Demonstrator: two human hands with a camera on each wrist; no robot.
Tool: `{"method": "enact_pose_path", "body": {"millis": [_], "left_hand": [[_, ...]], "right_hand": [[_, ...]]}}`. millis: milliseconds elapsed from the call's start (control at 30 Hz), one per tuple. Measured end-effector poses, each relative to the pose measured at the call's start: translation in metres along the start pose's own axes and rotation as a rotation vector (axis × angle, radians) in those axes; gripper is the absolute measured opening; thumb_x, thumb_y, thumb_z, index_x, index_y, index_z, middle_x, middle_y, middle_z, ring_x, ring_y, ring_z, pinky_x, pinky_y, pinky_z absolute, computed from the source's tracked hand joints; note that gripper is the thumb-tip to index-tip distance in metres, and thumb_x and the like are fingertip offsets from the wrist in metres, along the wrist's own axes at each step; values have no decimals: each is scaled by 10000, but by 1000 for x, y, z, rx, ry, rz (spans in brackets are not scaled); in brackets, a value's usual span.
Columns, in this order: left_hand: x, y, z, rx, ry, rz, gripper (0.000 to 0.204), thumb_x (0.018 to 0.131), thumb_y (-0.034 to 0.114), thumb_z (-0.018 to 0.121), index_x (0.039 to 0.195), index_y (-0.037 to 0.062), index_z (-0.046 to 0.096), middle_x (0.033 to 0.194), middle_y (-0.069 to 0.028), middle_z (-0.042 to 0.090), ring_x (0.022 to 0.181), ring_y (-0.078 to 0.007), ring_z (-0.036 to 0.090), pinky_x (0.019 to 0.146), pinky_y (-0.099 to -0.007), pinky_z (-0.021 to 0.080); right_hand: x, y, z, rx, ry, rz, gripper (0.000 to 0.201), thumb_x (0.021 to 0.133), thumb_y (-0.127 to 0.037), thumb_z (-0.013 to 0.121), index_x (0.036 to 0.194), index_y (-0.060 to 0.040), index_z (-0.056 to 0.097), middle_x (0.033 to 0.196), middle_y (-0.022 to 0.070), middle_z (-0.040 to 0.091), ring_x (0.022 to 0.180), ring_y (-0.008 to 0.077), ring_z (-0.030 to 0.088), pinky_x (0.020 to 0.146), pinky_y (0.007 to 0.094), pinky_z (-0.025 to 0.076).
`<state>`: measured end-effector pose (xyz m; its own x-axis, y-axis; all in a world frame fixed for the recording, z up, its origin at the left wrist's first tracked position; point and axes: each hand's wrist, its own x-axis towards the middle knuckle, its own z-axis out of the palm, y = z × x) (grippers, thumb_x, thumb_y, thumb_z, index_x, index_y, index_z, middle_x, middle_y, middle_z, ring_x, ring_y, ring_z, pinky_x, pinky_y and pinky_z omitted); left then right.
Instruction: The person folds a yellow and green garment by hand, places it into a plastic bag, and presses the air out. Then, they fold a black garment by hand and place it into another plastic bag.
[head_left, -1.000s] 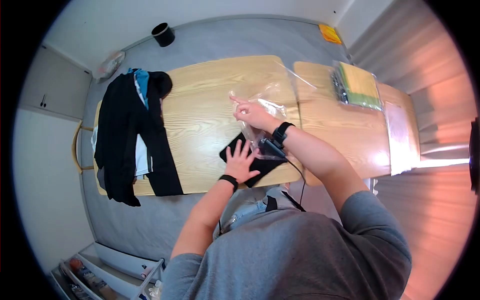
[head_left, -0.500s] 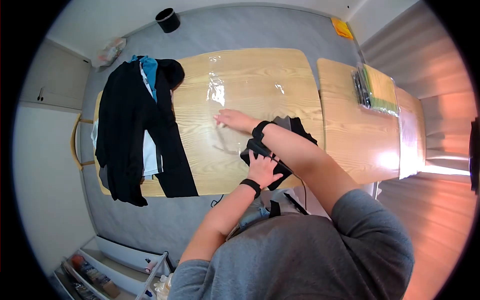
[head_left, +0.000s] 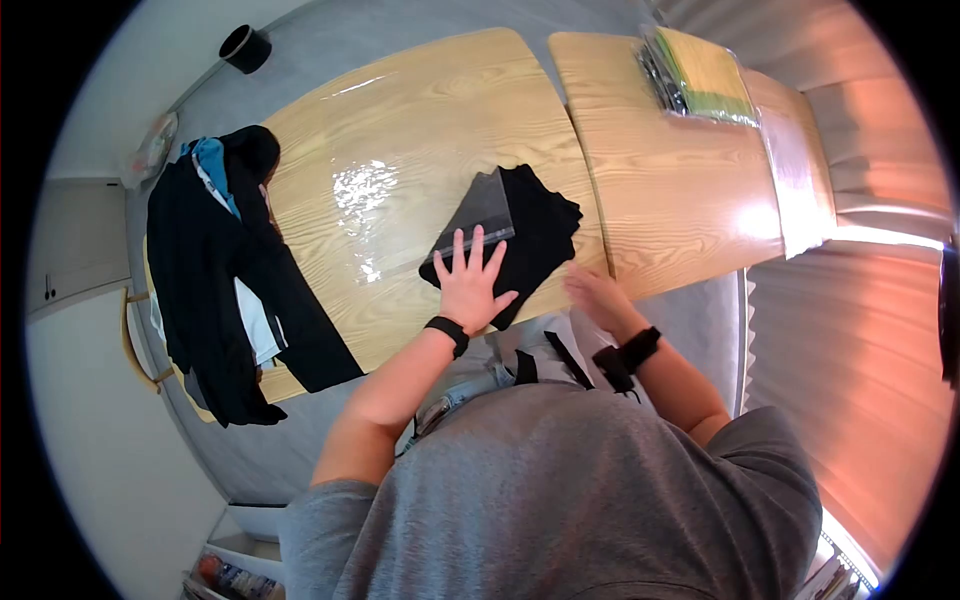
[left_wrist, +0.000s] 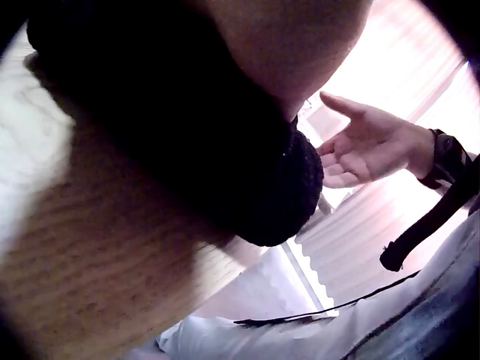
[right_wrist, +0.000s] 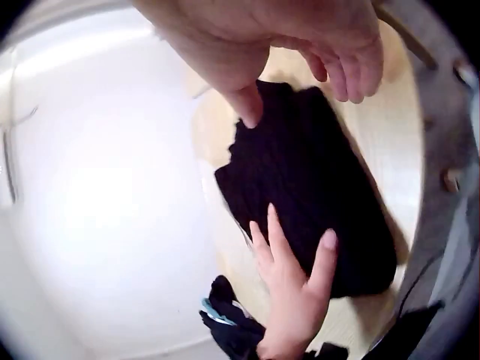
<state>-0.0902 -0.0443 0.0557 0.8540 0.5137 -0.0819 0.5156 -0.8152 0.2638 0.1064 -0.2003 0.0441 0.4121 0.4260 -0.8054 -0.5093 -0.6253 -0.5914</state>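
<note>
A folded black garment lies near the table's front edge, with a clear plastic sheet or bag spread to its left and partly over it. My left hand rests on the garment's left part, fingers spread. Beside the garment's right corner, my right hand is held with extended fingers and nothing in it. The left wrist view has the right hand past the dark cloth. In the right wrist view, the right hand is above the garment and the left hand touches it.
Black clothing with blue and white pieces hangs over the table's left end. On the right table lie a bagged yellow-green bundle and a clear plastic sheet. A dark bin stands on the floor behind.
My right hand has moved from above the plastic back to the garment's right side. My left hand remains on the garment. The head view has shifted, and the garment's jagged right part is uncovered.
</note>
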Motion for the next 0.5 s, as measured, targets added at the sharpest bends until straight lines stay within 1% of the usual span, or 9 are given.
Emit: {"method": "enact_pose_path", "body": {"millis": [33, 67, 100, 167, 300, 367, 400, 467, 500], "left_hand": [[0, 1, 1, -18, 13, 0, 816, 686, 532, 701, 1382, 211, 421, 1496, -173, 222, 1363, -427, 187, 976, -686, 236], [1, 1, 1, -11, 7, -1, 814, 689, 530, 699, 1383, 211, 420, 1498, -174, 216, 1364, -427, 185, 976, -686, 237], [1, 1, 2, -4, 3, -1, 811, 692, 528, 698, 1384, 211, 418, 1499, -175, 211, 1365, -426, 184, 975, -686, 238], [1, 3, 1, 8, -10, 7, 805, 705, 527, 687, 1389, 203, 411, 1503, -177, 201, 1366, -426, 180, 978, -682, 237], [2, 4, 3, -14, -14, -1, 793, 736, 538, 649, 1396, 175, 399, 1506, -180, 186, 1366, -433, 172, 990, -676, 223], [2, 4, 2, -38, -16, 14, 788, 753, 543, 625, 1404, 171, 383, 1507, -185, 179, 1365, -438, 167, 991, -676, 220], [1, 4, 2, -35, -20, 16, 788, 753, 543, 625, 1404, 171, 383, 1507, -185, 179, 1365, -438, 167, 991, -676, 220], [0, 9, 0, -53, -55, 31, 787, 766, 542, 609, 1413, 167, 365, 1506, -190, 174, 1363, -445, 163, 986, -679, 222], [0, 12, 0, -66, -69, 34, 789, 761, 511, 630, 1415, 162, 359, 1501, -200, 172, 1362, -453, 156, 982, -677, 226]], "right_hand": [[2, 10, 14, 260, -78, 68, 368, 851, -293, 678, 1081, -26, 571, 993, 52, 628, 909, 175, 577, 807, 287, 437], [3, 18, 26, 523, -157, 133, 425, 838, -302, 697, 1140, -42, 547, 1068, 52, 624, 984, 177, 571, 851, 281, 418], [4, 19, 38, 537, -154, 138, 425, 838, -302, 697, 1140, -42, 547, 1068, 52, 624, 984, 177, 571, 851, 281, 418], [8, 10, 58, 668, -207, 24, 561, 810, -275, 727, 1257, -38, 483, 1195, 55, 590, 1138, 184, 514, 950, 282, 362], [12, -4, 70, 743, -242, -61, 582, 801, -247, 735, 1276, -32, 476, 1235, 42, 571, 1186, 169, 479, 1002, 305, 329], [21, -3, 70, 658, -247, -209, 608, 795, -214, 738, 1306, -42, 457, 1243, 32, 560, 1192, 165, 468, 1035, 339, 298], [24, -3, 67, 663, -247, -208, 608, 795, -214, 738, 1306, -42, 457, 1243, 32, 560, 1192, 165, 468, 1035, 339, 298], [22, -7, 57, 404, -311, -415, 620, 795, -189, 730, 1330, -69, 440, 1268, 28, 539, 1210, 162, 445, 1041, 364, 297], [20, -7, 56, 406, -312, -417, 620, 795, -189, 730, 1330, -69, 440, 1268, 28, 539, 1210, 162, 445, 1041, 364, 297]]}}
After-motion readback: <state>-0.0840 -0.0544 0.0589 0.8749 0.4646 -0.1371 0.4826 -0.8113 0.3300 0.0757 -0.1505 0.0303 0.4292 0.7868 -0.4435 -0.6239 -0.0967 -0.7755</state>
